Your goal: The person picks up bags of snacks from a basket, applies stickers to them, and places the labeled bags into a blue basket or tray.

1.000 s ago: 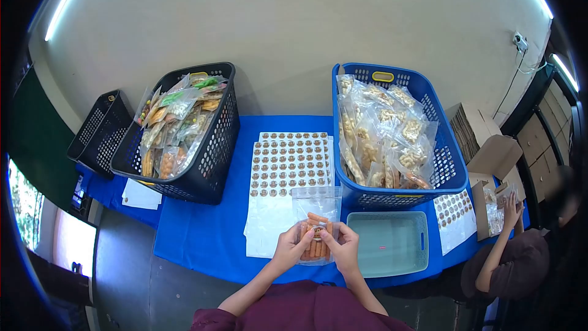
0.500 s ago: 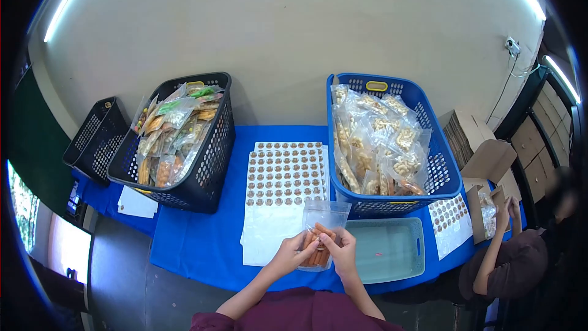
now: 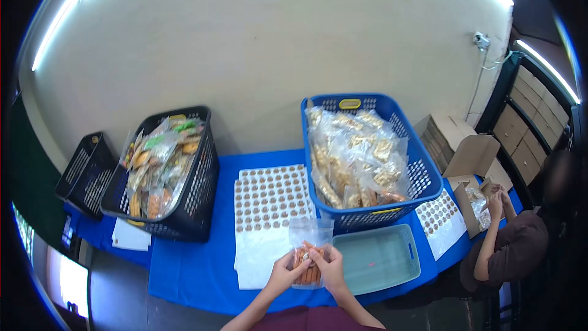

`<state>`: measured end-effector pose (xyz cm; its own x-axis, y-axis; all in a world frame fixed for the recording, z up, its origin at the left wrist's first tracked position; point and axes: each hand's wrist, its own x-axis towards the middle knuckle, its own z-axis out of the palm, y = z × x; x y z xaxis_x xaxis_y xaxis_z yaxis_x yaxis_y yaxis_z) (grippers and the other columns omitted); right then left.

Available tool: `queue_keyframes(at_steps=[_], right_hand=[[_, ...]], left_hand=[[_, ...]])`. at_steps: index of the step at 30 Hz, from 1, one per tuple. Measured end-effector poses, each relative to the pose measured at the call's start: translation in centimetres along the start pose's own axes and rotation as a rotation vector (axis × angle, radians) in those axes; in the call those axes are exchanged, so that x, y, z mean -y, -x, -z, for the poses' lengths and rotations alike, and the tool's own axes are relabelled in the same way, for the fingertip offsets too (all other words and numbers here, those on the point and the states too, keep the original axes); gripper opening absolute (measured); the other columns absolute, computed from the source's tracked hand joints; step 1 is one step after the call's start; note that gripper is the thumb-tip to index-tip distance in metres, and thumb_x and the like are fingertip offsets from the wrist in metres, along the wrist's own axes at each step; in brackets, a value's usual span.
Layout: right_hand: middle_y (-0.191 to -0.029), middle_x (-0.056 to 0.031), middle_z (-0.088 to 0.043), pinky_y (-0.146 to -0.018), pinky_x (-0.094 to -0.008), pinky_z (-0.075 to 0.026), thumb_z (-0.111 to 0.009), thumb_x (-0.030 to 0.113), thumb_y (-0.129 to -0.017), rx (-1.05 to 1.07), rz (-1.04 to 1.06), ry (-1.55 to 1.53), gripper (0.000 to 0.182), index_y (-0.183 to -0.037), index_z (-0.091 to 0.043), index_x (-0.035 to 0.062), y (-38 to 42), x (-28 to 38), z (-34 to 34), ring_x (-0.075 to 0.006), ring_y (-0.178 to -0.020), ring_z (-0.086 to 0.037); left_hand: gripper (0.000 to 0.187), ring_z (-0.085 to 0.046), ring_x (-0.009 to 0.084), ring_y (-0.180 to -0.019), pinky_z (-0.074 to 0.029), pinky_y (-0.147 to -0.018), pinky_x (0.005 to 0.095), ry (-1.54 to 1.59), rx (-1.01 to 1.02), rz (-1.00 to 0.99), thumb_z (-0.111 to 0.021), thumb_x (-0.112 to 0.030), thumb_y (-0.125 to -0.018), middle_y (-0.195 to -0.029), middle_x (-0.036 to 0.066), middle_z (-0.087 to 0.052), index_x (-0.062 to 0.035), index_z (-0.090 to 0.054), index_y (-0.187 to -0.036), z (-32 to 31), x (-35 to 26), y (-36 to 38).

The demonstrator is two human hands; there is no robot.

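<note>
Between my two hands is a clear plastic pouch (image 3: 311,230) holding orange-brown stick-shaped snacks. My left hand (image 3: 286,273) grips its left side and my right hand (image 3: 331,265) its right side, with both thumbs pressed on the front near a small round sticker. The pouch stands upright over the table's front edge. Just behind it lies a sheet of round brown stickers (image 3: 269,199), with bare white backing toward me. A pale green tray (image 3: 383,257) is right of my right hand, with a small reddish scrap in it.
A blue basket (image 3: 380,207) full of snack pouches stands at the back right. To the left are a black basket (image 3: 205,199) of mixed packets and a smaller black basket (image 3: 82,178). At right, a co-worker's hands (image 3: 499,199) are over an open cardboard box (image 3: 468,208) beside another sticker sheet (image 3: 441,220).
The view has shifted, so the baskets and table appear lower and further left. My hands keep hold of the pouch, thumbs still on its front. The co-worker's hands have come closer together.
</note>
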<state>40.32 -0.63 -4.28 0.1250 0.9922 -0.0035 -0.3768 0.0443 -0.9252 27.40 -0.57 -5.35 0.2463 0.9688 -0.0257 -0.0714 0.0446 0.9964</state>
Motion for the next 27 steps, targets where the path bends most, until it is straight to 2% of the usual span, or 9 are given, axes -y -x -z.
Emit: queue_keyframes(at_steps=[4, 7, 9, 12, 15, 18, 21, 27], right_hand=[[-0.074, -0.0026, -0.058, -0.061, -0.0187, -0.042, -0.060, 0.009, -0.081, -0.005, 0.005, -0.009, 0.012, -0.073, -0.053, 0.0031, -0.3, -1.5, 1.8, -0.0052, -0.068, -0.052], [-0.071, -0.0005, -0.057, -0.058, -0.0182, -0.040, -0.061, 0.012, -0.081, 0.012, 0.007, -0.034, 0.014, -0.073, -0.054, 0.0035, -0.6, -1.8, 2.4, -0.0040, -0.065, -0.050], [-0.068, 0.0007, -0.055, -0.055, -0.0178, -0.038, -0.061, 0.014, -0.082, 0.006, 0.037, -0.010, 0.015, -0.073, -0.055, 0.0031, -0.5, -0.9, 2.3, -0.0031, -0.062, -0.049], [-0.072, -0.0001, -0.056, -0.056, -0.0183, -0.040, -0.059, 0.014, -0.083, -0.020, 0.027, -0.030, 0.014, -0.077, -0.054, 0.0028, -0.6, -0.8, 2.2, -0.0038, -0.063, -0.049], [-0.079, -0.0025, -0.058, -0.065, -0.0215, -0.044, -0.058, 0.016, -0.084, 0.037, -0.005, -0.087, 0.015, -0.086, -0.053, 0.0024, -0.3, 0.2, 1.8, -0.0070, -0.072, -0.054], [-0.083, -0.0050, -0.059, -0.069, -0.0226, -0.044, -0.057, 0.013, -0.083, 0.010, -0.034, -0.258, 0.017, -0.093, -0.053, 0.0003, -0.6, -0.1, 1.4, -0.0082, -0.076, -0.055], [-0.086, -0.0079, -0.060, -0.073, -0.0236, -0.044, -0.057, 0.008, -0.081, 0.110, -0.005, -0.079, 0.017, -0.094, -0.054, -0.0020, -0.5, 0.9, 1.7, -0.0095, -0.079, -0.055], [-0.088, -0.0093, -0.060, -0.072, -0.0227, -0.044, -0.056, 0.004, -0.078, 0.137, 0.098, -0.041, 0.013, -0.089, -0.055, -0.0034, -0.4, 1.6, 1.6, -0.0104, -0.079, -0.056]], left_hand=[[0.040, -0.055, 0.0096, -0.084, -0.046, -0.075, 0.0235, -0.036, 0.044, 0.027, -0.062, -0.018, -0.081, -0.096, 0.008, -0.059, 0.0020, -0.049, -0.113, -0.5, -0.3, -0.2], [0.040, -0.056, 0.0100, -0.083, -0.046, -0.075, 0.0232, 0.119, 0.084, 0.131, -0.062, -0.019, -0.081, -0.095, 0.007, -0.059, 0.0020, -0.050, -0.112, -0.6, -0.6, -0.5], [0.039, -0.056, 0.0100, -0.082, -0.045, -0.075, 0.0229, 0.135, 0.052, 0.120, -0.062, -0.020, -0.081, -0.094, 0.007, -0.059, 0.0026, -0.051, -0.111, -1.1, -1.2, -0.6], [0.038, -0.056, 0.0095, -0.082, -0.045, -0.073, 0.0224, 0.075, 0.073, 0.124, -0.063, -0.021, -0.080, -0.092, 0.007, -0.060, 0.0033, -0.053, -0.107, -1.0, -1.1, -0.7], [0.035, -0.055, 0.0078, -0.080, -0.045, -0.070, 0.0212, 0.052, 0.067, 0.098, -0.064, -0.021, -0.080, -0.090, 0.007, -0.060, 0.0035, -0.055, -0.103, -1.1, -1.2, -0.8], [0.033, -0.054, 0.0071, -0.079, -0.044, -0.069, 0.0208, 0.047, 0.058, 0.094, -0.064, -0.021, -0.080, -0.089, 0.005, -0.060, 0.0022, -0.056, -0.102, -0.8, -1.5, -0.8], [0.031, -0.053, 0.0066, -0.077, -0.044, -0.068, 0.0207, 0.039, 0.074, 0.040, -0.064, -0.020, -0.080, -0.087, 0.004, -0.059, 0.0007, -0.057, -0.101, -0.8, -1.6, -0.7], [0.029, -0.050, 0.0053, -0.073, -0.042, -0.064, 0.0208, 0.040, 0.205, 0.084, -0.063, -0.021, -0.081, -0.082, 0.001, -0.058, -0.0006, -0.057, -0.101, -0.1, -2.5, -0.2]])
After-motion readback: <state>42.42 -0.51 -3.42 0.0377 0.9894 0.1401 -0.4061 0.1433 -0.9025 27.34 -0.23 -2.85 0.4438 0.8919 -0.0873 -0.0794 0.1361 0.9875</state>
